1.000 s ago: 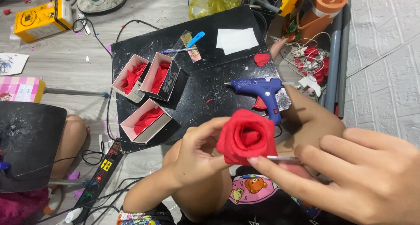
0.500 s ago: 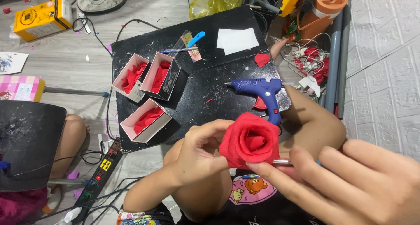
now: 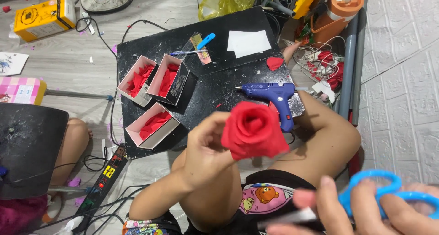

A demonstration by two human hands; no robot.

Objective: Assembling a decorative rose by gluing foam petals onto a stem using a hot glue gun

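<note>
since the earlier frames the right hand (image 3: pixel 366 212) has dropped away from the flower to the bottom edge of view, and its blue-handled scissors (image 3: pixel 388 194) now show their finger loops, where before only the blade tip sat under the bloom. the red rose (image 3: pixel 254 130) has risen a little and tilted, and now covers the glue gun's grip.

nearest the camera, the right hand's fingers are threaded through the scissor loops and curled around them; it is blurred, well apart from the rose. just beyond, the left hand (image 3: pixel 208 148) pinches the rose's base from the left, thumb and fingers pressed on the felt, bloom facing up.

past the left hand lies a black board (image 3: pixel 228 86). on it, just behind the rose, one blue glue gun (image 3: pixel 272 95) lies on its side, nozzle pointing left. beyond the left hand, up and to its left, stand three small open boxes (image 3: pixel 153 127), each white inside and holding red felt pieces: one close, two side by side farther out. farther still are one white paper sheet (image 3: pixel 249 42) and one loose red petal (image 3: pixel 275 62).

far beyond the left hand, one yellow box (image 3: pixel 43 18) sits on the floor.
</note>
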